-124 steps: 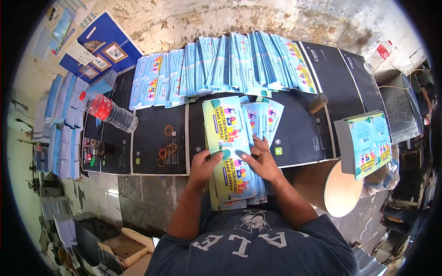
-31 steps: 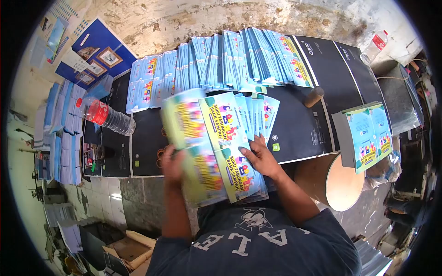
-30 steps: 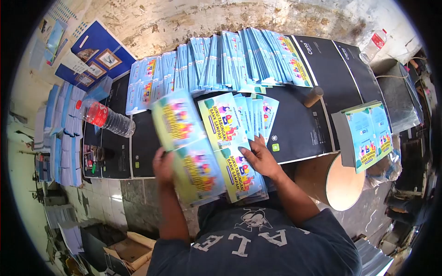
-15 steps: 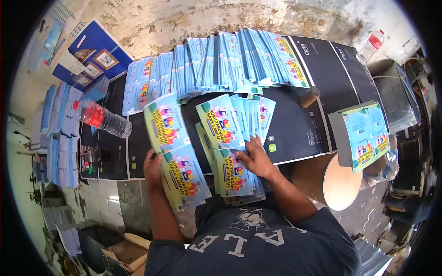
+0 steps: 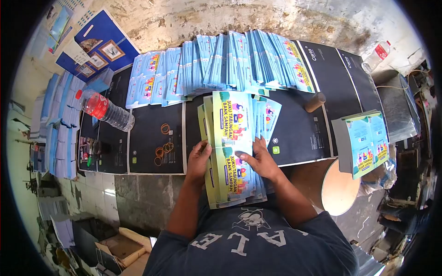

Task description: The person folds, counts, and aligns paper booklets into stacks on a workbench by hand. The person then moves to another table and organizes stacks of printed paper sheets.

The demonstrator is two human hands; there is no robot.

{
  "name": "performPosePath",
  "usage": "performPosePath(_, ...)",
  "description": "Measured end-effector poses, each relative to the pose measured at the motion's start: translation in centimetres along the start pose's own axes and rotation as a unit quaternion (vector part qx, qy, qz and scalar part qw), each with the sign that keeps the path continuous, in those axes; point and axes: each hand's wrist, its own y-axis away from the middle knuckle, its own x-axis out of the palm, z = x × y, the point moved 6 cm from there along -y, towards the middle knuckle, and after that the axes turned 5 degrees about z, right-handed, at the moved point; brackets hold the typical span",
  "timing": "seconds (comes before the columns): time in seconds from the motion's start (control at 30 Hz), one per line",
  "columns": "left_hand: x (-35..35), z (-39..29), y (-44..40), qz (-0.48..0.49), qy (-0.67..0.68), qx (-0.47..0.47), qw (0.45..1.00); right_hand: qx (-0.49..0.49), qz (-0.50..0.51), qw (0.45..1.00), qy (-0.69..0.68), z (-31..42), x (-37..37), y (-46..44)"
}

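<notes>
Between my hands is a small bundle of printed booklet sheets, blue and yellow-green with "Buku Tabungan Bank Sampah" printed twice. My left hand grips the bundle's left edge, its thumb along the margin. On the other side my right hand pinches the right edge, thumb on top and fingers behind. Fanned sheets stick out at the bundle's upper right. Beyond, a long row of overlapping blue booklets lies along the table's back.
Rubber bands lie on the black-covered table, left of my hands. A plastic bottle lies farther left. At right are a brown cylinder, a thick booklet stack and another bottle. A round drum stands below the table edge.
My left hand has moved right, bringing its separate sheet onto the bundle under my right hand. The rubber bands that the sheet covered now show.
</notes>
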Motion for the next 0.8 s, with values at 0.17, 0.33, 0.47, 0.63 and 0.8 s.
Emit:
performPosePath(0.17, -6.1, -4.9, 1.0, -0.047, -0.08, 0.114, 0.989, 0.01, -0.028, 0.998, -0.049, 0.0, -0.4, 0.1)
performPosePath(0.33, -5.3, -6.6, 1.2, -0.016, -0.127, 0.103, 0.986, -0.022, -0.022, 0.998, 0.059, -0.9, 0.4, 0.2)
performPosePath(0.47, -0.8, -1.9, -0.2, -0.057, -0.234, 0.087, 0.967, 0.034, 0.029, 0.999, 0.014, -1.3, 0.2, 0.2)
performPosePath(0.63, 0.0, 0.5, 0.1, -0.022, -0.069, 0.027, 0.997, 0.008, 0.025, 1.0, 0.0, 0.0, -0.2, -0.1)
performPosePath(0.8, -0.3, 0.0, 0.1, -0.014, 0.019, 0.031, 0.999, 0.004, 0.024, 0.999, -0.026, 0.0, -0.4, 0.0)
